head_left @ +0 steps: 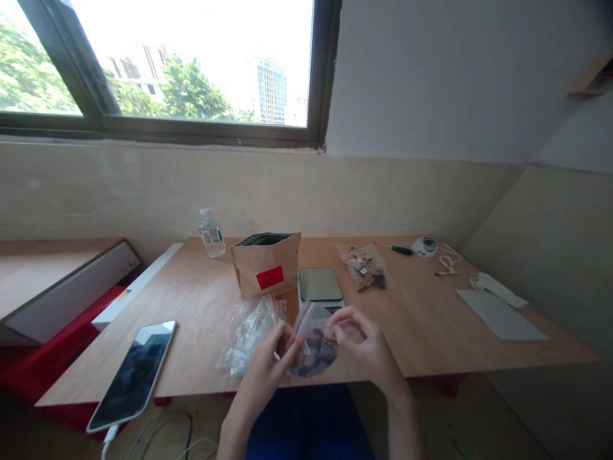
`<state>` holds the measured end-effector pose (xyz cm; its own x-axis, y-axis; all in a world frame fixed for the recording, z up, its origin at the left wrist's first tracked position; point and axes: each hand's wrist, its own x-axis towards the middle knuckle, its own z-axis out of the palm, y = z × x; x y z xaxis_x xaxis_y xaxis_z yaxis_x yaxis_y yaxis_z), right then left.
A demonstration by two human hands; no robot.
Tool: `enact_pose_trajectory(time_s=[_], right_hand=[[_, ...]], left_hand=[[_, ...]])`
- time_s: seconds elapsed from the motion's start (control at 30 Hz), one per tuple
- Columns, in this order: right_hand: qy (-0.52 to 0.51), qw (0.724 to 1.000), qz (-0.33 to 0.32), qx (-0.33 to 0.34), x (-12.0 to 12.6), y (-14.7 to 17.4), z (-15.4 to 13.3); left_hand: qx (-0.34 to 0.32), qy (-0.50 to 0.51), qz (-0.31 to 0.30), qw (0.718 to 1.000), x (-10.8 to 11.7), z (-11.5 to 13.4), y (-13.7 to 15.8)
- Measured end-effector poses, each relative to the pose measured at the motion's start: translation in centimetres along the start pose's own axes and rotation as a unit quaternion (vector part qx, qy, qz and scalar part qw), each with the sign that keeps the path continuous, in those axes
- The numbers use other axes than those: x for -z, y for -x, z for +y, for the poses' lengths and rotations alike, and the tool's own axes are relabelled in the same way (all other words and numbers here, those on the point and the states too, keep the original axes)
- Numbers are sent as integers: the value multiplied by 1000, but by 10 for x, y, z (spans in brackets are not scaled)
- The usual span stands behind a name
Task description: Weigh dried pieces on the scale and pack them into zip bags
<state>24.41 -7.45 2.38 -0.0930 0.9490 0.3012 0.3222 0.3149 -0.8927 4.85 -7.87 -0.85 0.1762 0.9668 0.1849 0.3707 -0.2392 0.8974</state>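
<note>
Here at the front edge of the light-brown wooden bench (pixel 421 313), the left hand (pixel 274 350) pinches a clear, red-striped plastic zip bag (pixel 317 322) of dark pieces (pixel 313 359); the right hand (pixel 364 338) closes opposite, seemingly steadying it, though its exact grip is unclear.

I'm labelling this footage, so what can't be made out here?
All in the head view:
Dark contents of the held zip bag: blurred behind plastic.
Any reading on the scale: front partly behind the zip bag, the rest too small.
Inside of the paper bag: mostly hidden by its front wall.
Writing on the red label: too small.
</note>
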Motion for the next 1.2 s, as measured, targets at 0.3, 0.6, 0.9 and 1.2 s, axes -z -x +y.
enact_pose_trajectory(time_s=[0.3,0.6,0.9,1.2], right_hand=[[125,966,207,89,-54,12,-2],[1,996,30,80,-58,8,-1],[-29,998,46,40,-53,5,-4],[-104,993,36,-42,-50,8,-9]], left_hand=[[51,179,60,981,-26,6,-3],[97,189,116,970,-24,8,-5],[28,161,59,985,-22,4,-3],[-6,117,16,993,-18,8,-2]])
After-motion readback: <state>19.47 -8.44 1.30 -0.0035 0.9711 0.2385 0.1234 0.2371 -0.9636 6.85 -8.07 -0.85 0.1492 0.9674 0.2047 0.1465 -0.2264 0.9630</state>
